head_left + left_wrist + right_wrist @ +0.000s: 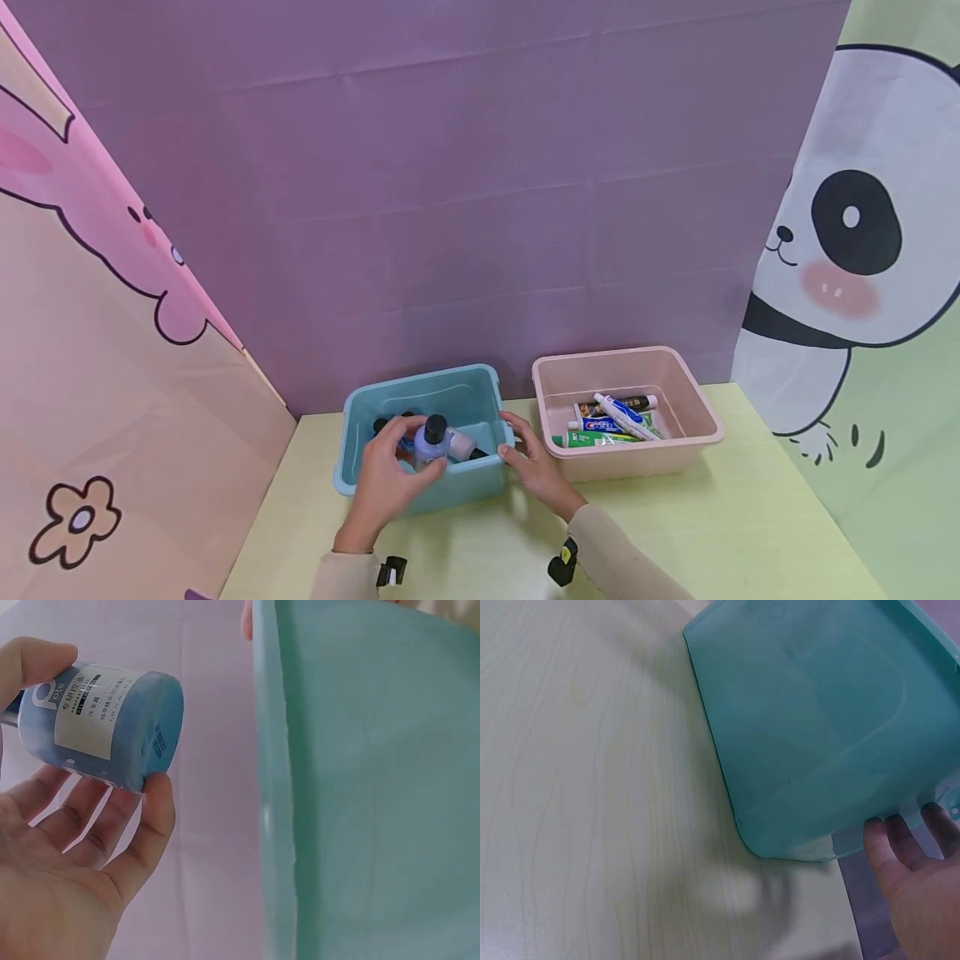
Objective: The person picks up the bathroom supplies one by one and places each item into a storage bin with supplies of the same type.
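My left hand holds a small blue bottle with a black cap, thumb on one side and fingers on the other. In the left wrist view the bottle shows a white printed label and its flat base, beside the bin's rim. From above it appears over the blue plastic bin. A pale bottle with a black cap lies inside, with other dark-capped items partly hidden by my left hand. My right hand grips the bin's right end at the rim; its fingertips touch the outer wall.
To the right stands a pink bin with several toothpaste tubes inside. Both bins sit on a pale wooden table, near a purple backdrop. Printed panels with cartoon animals flank the table.
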### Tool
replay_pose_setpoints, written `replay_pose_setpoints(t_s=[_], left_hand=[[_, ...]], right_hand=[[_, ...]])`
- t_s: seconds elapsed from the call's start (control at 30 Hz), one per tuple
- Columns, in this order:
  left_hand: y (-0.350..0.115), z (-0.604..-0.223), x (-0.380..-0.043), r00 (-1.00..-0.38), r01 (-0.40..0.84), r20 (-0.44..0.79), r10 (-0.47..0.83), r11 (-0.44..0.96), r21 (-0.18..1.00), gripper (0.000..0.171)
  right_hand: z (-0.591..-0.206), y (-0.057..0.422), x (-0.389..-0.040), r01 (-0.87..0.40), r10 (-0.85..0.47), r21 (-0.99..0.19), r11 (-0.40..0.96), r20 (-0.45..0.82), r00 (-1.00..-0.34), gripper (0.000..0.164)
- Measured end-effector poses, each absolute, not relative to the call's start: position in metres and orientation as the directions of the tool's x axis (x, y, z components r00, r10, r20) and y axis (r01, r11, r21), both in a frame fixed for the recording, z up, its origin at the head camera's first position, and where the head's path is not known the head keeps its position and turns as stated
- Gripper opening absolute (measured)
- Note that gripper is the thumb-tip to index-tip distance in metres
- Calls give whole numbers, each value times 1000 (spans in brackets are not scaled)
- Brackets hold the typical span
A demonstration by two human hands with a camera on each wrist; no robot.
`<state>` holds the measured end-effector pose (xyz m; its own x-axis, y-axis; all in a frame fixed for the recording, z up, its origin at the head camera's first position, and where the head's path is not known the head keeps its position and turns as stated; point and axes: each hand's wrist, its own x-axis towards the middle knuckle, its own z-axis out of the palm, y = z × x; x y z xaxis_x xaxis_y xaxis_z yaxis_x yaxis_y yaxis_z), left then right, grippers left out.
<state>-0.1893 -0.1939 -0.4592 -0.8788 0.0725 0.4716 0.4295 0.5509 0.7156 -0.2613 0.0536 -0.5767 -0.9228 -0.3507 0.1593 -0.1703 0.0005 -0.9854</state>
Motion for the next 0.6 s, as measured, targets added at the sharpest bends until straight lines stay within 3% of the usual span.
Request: replay_pose_setpoints(t_s=[0.6], left_hand=[[-199,-439,-196,-911,381,390,133,631,675,52]], right_hand=[[-574,53,-259,-153,-344,-988,4,142,-928,56]])
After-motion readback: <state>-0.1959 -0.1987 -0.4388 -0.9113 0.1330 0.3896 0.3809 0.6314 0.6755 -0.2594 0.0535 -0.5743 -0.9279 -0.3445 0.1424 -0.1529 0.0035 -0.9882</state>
